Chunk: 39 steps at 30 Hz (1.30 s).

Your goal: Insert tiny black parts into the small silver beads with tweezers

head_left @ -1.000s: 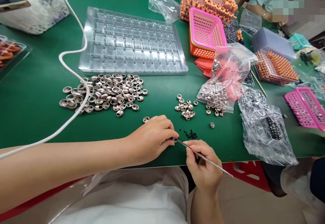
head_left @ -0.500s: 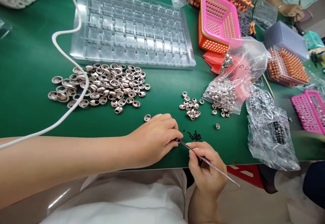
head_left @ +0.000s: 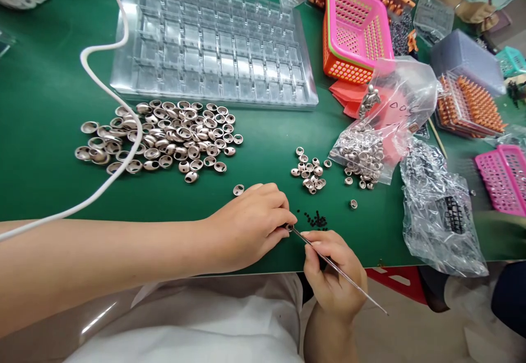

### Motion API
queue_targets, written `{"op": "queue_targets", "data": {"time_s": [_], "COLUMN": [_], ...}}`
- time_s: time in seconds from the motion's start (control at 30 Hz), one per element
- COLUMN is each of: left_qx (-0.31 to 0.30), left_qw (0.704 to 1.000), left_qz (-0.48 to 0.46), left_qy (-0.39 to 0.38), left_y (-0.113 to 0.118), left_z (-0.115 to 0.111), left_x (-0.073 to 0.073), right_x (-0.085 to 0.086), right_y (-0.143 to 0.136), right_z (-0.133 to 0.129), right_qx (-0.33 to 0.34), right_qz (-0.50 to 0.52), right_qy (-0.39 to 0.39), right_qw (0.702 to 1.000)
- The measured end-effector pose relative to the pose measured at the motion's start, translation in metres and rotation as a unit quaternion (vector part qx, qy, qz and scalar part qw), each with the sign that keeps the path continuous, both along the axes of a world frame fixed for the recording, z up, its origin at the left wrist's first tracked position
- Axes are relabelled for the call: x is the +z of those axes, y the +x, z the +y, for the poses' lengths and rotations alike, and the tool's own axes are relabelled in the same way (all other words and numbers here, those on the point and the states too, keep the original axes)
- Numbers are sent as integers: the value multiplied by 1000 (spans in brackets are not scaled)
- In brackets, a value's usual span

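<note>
Between its thumb and fingers, my left hand (head_left: 257, 226) pinches a small metal ring-shaped cap (head_left: 290, 227), mostly hidden by the fingertips. My right hand (head_left: 337, 270) is closed round a thin metal pick (head_left: 349, 281), whose tip meets the cap. Just beyond the fingertips lie tiny black pieces (head_left: 317, 219) on the green table. Past those is a small cluster of metal caps (head_left: 309, 170). A single cap (head_left: 238, 189) rests beside my left hand's knuckles, and a large pile of caps (head_left: 181, 135) spreads out farther left.
A white cable (head_left: 94, 67) crosses the left side, over the pile. Clear compartment trays (head_left: 213, 39) lie behind. To the right are stacked plastic baskets (head_left: 357, 28), a clear bag of metal parts (head_left: 365, 138) and a crumpled plastic bag (head_left: 439, 209). Another person's hand (head_left: 476, 13) shows at the far right.
The view has shifted very slightly. Both hands keep nearly the same place and grip, with the pick's tip still at the cap.
</note>
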<state>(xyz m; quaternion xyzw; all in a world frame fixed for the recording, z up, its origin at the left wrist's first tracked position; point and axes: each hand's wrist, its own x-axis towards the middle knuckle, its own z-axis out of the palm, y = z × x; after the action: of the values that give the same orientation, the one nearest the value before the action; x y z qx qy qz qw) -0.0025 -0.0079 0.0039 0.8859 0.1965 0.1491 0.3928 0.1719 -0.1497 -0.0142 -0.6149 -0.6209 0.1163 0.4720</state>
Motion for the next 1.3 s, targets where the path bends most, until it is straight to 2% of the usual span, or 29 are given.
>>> {"op": "queue_targets", "data": {"time_s": [0.4,0.8,0.93,1.07,1.2,1.3], "left_qx": [5,3,3,1,-2,3], "left_qw": [1000,1000,1000,1000,1000,1000], "left_qz": [0,-1,2,12,11,1], "left_qy": [3,1,-1,0,2,4], "left_y": [0,1,1,0,0,0], "left_z": [-1,0,0,0,0,0], "left_x": [-1,-1,-1,0,-2,-4], "right_x": [0,-3,-1,6,15,18], "right_y": [-3,-3,-2,0,3,4], "right_z": [-2,-4,-2,2,1,-1], "right_qx": [-11,-11,-18,-54,-68,-73], "right_qz": [-25,-3,61,151,234,243], "right_qy": [14,19,35,57,26,9], "right_qw": [1000,1000,997,985,970,967]}}
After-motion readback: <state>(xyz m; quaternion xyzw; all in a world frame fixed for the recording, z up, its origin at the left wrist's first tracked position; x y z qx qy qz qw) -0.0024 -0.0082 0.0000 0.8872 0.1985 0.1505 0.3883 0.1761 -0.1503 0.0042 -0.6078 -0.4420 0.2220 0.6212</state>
